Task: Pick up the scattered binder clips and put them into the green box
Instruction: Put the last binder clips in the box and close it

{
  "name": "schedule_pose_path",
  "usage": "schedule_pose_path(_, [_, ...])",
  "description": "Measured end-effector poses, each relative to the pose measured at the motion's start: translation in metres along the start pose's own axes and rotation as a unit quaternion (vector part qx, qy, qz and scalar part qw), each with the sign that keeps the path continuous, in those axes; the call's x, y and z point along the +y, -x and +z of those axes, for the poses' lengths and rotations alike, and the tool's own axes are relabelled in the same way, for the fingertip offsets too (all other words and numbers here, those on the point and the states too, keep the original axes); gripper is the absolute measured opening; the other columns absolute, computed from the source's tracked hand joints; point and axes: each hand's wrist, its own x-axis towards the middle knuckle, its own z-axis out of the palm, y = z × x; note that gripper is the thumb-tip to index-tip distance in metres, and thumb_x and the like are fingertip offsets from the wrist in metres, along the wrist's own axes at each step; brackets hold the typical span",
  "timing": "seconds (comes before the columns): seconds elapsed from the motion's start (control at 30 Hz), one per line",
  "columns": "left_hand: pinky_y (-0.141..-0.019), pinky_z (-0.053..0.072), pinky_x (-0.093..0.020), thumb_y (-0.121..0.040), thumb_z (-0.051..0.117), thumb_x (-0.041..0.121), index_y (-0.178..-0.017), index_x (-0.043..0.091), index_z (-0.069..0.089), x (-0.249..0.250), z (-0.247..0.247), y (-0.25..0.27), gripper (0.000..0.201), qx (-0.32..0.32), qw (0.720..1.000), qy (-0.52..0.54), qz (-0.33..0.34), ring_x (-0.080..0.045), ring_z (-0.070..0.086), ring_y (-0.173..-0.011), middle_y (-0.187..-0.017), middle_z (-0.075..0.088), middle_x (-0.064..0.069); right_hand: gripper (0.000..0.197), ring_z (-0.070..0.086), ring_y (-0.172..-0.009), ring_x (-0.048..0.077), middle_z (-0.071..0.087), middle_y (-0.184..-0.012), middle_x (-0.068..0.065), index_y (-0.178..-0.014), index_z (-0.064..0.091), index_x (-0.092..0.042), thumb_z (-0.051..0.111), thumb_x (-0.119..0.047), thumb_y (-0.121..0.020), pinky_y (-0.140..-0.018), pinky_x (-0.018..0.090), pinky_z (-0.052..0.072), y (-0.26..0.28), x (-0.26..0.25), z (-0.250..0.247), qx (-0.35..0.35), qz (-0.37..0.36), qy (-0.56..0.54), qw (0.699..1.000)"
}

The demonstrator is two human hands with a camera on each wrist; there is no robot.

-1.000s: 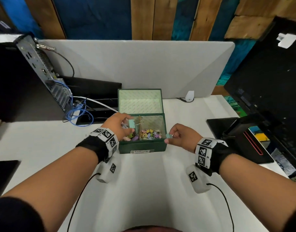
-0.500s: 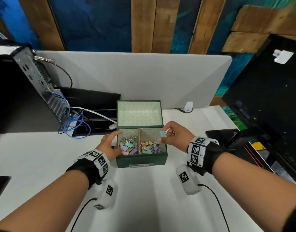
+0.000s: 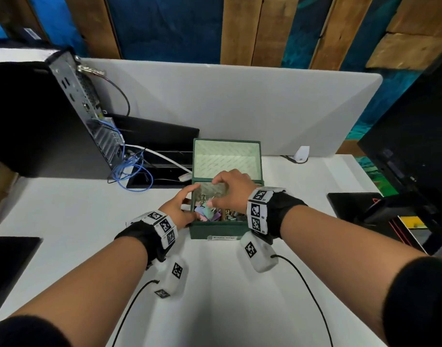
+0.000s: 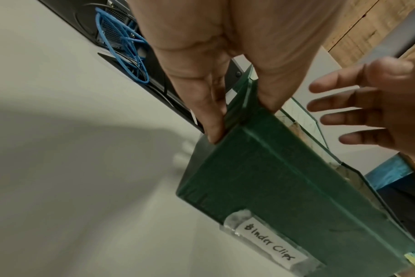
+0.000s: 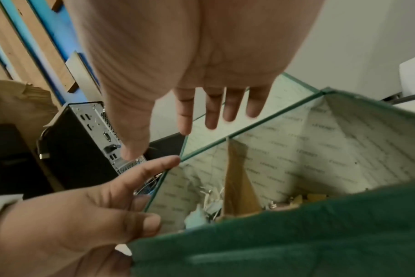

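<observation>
The green box (image 3: 217,231) stands mid-desk with its lid (image 3: 227,156) open; its front carries a "Binder Clips" label (image 4: 270,245). Coloured binder clips (image 3: 209,214) fill the left compartment, and more clips (image 3: 230,216) lie in the right one. My left hand (image 3: 182,209) holds the box's left wall (image 4: 284,178), fingers (image 4: 213,131) outside and thumb at the rim. My right hand (image 3: 214,192) hovers over the left compartment with straight, spread fingers (image 5: 211,120) and holds nothing. A pale teal clip (image 5: 194,215) lies in the compartment below it.
A computer tower (image 3: 64,108) with blue cables (image 3: 129,171) stands at the back left. A grey divider (image 3: 240,101) runs behind the box. At the right are a black monitor (image 3: 415,134) and a dark pad (image 3: 352,204). White desk (image 3: 214,296) lies in front.
My right hand has moved left from the box's right rim to over the left compartment and opened; the teal clip it pinched is gone from its fingers. My left hand stays at the left wall.
</observation>
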Motion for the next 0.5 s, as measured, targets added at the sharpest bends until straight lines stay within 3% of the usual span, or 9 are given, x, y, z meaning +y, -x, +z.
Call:
schedule_pose_path(0.1, [-0.069,0.057,-0.031,-0.079,0.067,0.002,-0.13,0.044,0.038,0.0,0.0,-0.001,0.073,0.0,1.0,0.014,0.0,-0.012,0.06,-0.078,-0.101,0.055,0.001,0.055,0.035,-0.13,0.027,0.038,-0.141,0.003,-0.124,0.046,-0.032,0.064,-0.051,-0.076,-0.104,0.044,0.033,-0.001,0.014,-0.009,0.068,0.052,-0.025,0.996])
schedule_pose_path(0.23, [-0.075,0.058,-0.037,-0.078,0.068,0.003,-0.129,0.046,0.037,0.0,0.0,-0.003,0.073,-0.008,1.0,0.017,-0.001,-0.02,0.061,-0.088,-0.106,0.052,-0.001,0.061,0.036,-0.132,0.033,0.035,-0.146,0.011,-0.135,0.039,-0.022,0.053,-0.054,-0.085,-0.107,0.042,0.031,-0.011,0.052,-0.033,0.147,0.176,-0.138,0.964])
schedule_pose_path(0.3, [-0.077,0.057,-0.038,-0.079,0.067,0.002,-0.13,0.045,0.036,0.0,-0.001,-0.004,0.073,-0.015,1.0,0.018,-0.004,-0.021,0.059,-0.091,-0.108,0.051,-0.001,0.069,0.038,-0.134,0.035,0.036,-0.148,0.015,-0.14,0.033,-0.013,0.044,-0.057,-0.088,-0.109,0.042,0.029,-0.02,0.073,-0.041,0.106,0.241,-0.184,0.947])
schedule_pose_path(0.4, [-0.078,0.057,-0.038,-0.079,0.067,0.002,-0.124,0.047,0.036,-0.003,-0.002,-0.005,0.071,-0.027,0.999,0.023,0.007,-0.017,0.059,-0.087,-0.108,0.05,-0.001,0.078,0.049,-0.123,0.039,0.05,-0.135,0.023,-0.131,0.044,-0.001,0.037,-0.064,-0.086,-0.107,0.049,0.037,-0.037,0.086,-0.042,0.033,0.266,-0.218,0.938])
schedule_pose_path(0.5, [-0.078,0.057,-0.039,-0.079,0.066,0.001,-0.121,0.049,0.036,-0.004,-0.002,-0.006,0.07,-0.031,0.999,0.025,0.006,-0.017,0.059,-0.087,-0.109,0.05,-0.002,0.09,0.056,-0.114,0.036,0.055,-0.129,0.017,-0.133,0.043,-0.008,0.036,-0.077,-0.075,-0.101,0.052,0.043,-0.05,0.087,-0.037,0.008,0.234,-0.238,0.942])
